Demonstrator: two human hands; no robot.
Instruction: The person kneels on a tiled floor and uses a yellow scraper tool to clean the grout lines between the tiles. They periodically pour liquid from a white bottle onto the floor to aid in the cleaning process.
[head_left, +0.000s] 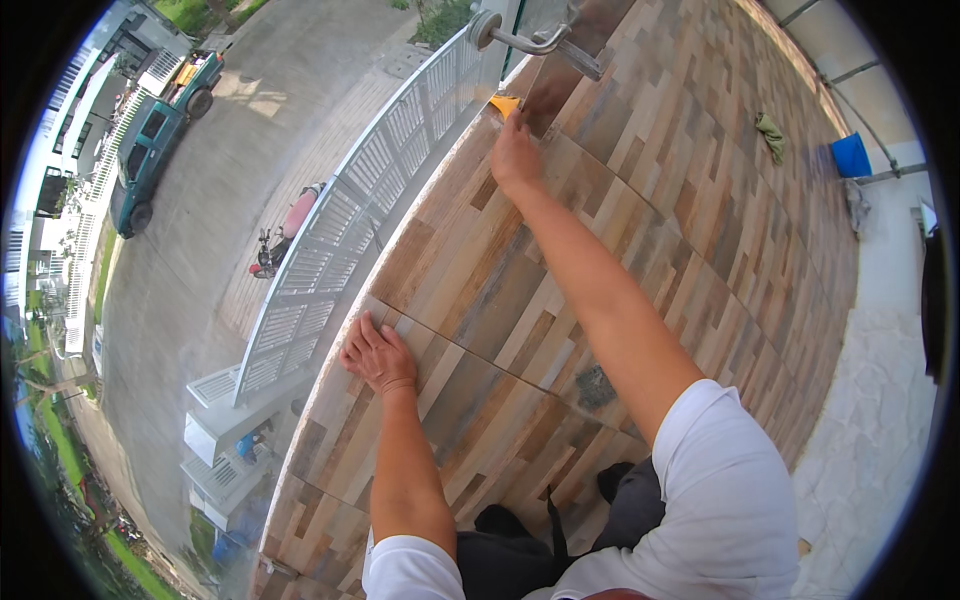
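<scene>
My right hand (517, 154) is closed around a yellow scraper or putty knife (506, 105), held near the outer edge of the wood-patterned tile floor (487, 300), close to the base of a metal post. Its blade tip is too small to make out. My left hand (381, 354) rests on the tiles close to the rough whitish edge, its fingers slightly bent and nothing seen in it. A thin dark joint between tiles runs right beside the left fingertips.
A metal bracket (532, 43) juts over the far edge. Beyond the drop stand a white slatted gate (352, 187), a parked motorcycle (281, 236) and a teal pickup (150, 146). On the right are a green cloth (770, 138), a blue bucket (852, 156) and scaffold tubes.
</scene>
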